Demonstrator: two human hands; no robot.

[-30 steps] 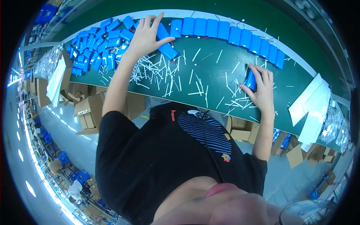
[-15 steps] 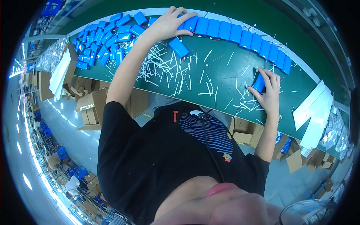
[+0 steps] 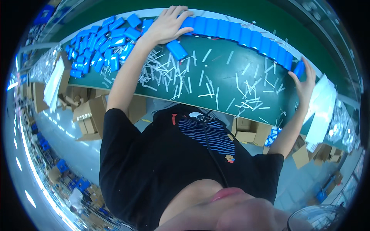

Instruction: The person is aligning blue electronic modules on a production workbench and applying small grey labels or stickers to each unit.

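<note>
A long row of blue flat packs (image 3: 239, 32) runs along the far side of the green table (image 3: 223, 69). My left hand (image 3: 169, 25) lies with fingers spread on the row's left end. Just below it, one loose blue pack (image 3: 177, 50) lies apart from the row. My right hand (image 3: 306, 84) is at the row's right end, gripping a blue pack (image 3: 298, 69) that sits against the last pack of the row.
A heap of several loose blue packs (image 3: 100, 46) covers the table's left part. White strips (image 3: 173, 77) are scattered over the middle. White sheets (image 3: 322, 107) lie at the right end. Cardboard boxes (image 3: 88, 115) stand under the table's near edge.
My left hand moved from the loose pack up to the row's left end. My right hand carried its blue pack from the table's near right out to the row's right end.
</note>
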